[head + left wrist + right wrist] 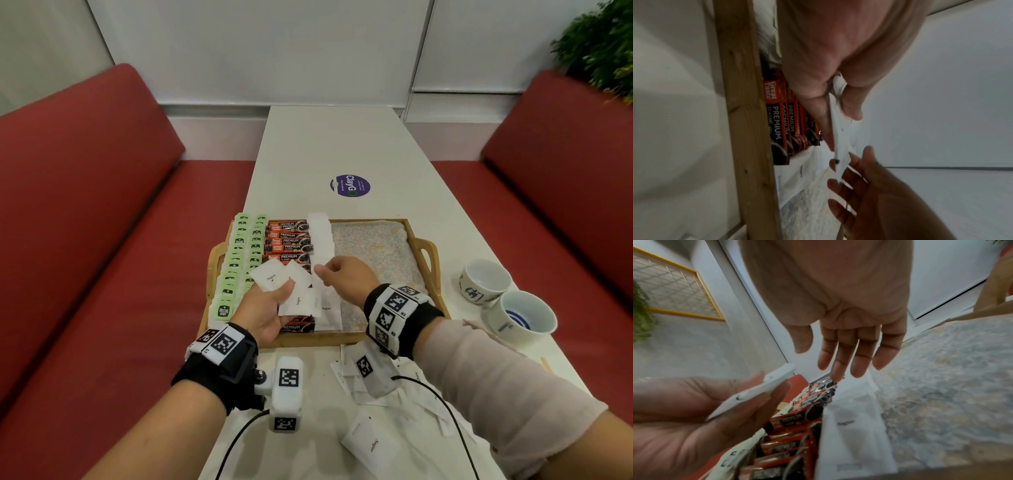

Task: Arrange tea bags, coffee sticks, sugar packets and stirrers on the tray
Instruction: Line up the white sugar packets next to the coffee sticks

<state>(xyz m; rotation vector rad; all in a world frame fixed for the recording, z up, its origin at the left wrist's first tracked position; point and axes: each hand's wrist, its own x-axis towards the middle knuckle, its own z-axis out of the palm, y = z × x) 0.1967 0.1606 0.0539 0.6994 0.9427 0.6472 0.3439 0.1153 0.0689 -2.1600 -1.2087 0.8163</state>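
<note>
Setting: long white table (342, 144) between two red upholstered benches (85, 205), white wall panels behind, a green leafy plant (603, 44) at the far right.

Rectangular wooden tray with cut-out handles (430, 260), lined with a speckled grey mat (376, 246), near the table's near end. On it, from left to right: two columns of pale green tea bags (239, 260); a column of red-and-black coffee sticks (287, 240); a column of flat white paper sugar packets (321, 236). The mat's right part is bare.

Left hand (263, 308): over the tray's near left part, palm up, thumb and fingers (812, 97) pinching a fanned bunch of white packets printed "Sugar" (274, 277).

Right hand (346, 274): just beside the bunch, above the sugar column; fingers (851, 356) straight and relaxed, grasping nothing, fingertips close to the edge of the held packets.

Loose white sugar packets (373, 442): scattered on the table nearer than the tray, under the right forearm.

Two white ceramic cups with blue markings (520, 315): on the table right of the tray, touching each other.

Round purple sticker (350, 186): on the table beyond the tray.
</note>
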